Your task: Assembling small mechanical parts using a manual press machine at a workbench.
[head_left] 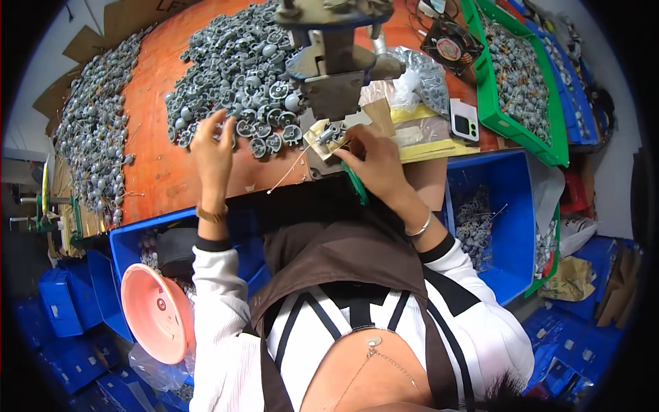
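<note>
Here the left hand (211,147) lies on the near edge of the heap of grey moulded parts (240,82) on the orange bench (158,165); its fingers curl into the pieces, touching them, though whether one is actually pinched I cannot tell. The right hand (374,161) is clenched round a green-handled tool (355,184), whose long axis runs from the lower right up toward the upper left, its handle end sticking out below the palm toward the body; the working end is hidden by the fingers. Just beyond those fingertips sits a small grey part (328,134) on the base of the metal press fixture (334,65), with a thin pale wire (288,172) trailing from it down and to the left, toward the bench edge. So the part on the fixture lies up and to the left of the right hand, touching or nearly so, and well to the right of the left hand; the right hand is clearly the nearer. A white phone (464,121) rests beside the green bin (525,89), right of the fixture; a pink bowl (156,312) sits low on the left, over a blue crate (130,240).
</note>
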{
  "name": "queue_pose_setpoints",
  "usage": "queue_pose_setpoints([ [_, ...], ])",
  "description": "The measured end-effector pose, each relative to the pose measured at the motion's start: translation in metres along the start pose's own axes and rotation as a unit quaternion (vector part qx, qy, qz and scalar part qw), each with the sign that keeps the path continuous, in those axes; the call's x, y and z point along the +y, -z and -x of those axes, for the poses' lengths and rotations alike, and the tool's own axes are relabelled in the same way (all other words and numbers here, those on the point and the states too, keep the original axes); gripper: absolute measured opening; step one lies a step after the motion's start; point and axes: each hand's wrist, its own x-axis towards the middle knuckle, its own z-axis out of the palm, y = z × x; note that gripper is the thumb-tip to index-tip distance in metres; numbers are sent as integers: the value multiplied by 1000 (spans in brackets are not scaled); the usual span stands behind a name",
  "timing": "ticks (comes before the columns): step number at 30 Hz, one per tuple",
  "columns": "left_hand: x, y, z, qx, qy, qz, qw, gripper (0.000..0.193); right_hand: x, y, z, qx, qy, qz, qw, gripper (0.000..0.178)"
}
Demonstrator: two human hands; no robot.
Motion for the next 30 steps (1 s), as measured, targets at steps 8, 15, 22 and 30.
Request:
queue_pose_setpoints([
  [8, -49, -35, -55, -25, 1, -253, 967, 34, -24, 77, 25, -2, -111, -159, 981, 8],
  [15, -32, -24, -41, 20, -49, -48, 997, 21, -9, 232, 109, 109, -243, 52, 963, 8],
  [22, 56, -69, 42, -83, -25, 269, 959, 24, 97, 306, 45, 271, -160, 296, 902, 13],
  [30, 87, -90, 51, -121, -31, 239, 963, 18, 238, 360, -49, 18, -183, 520, 834, 13],
])
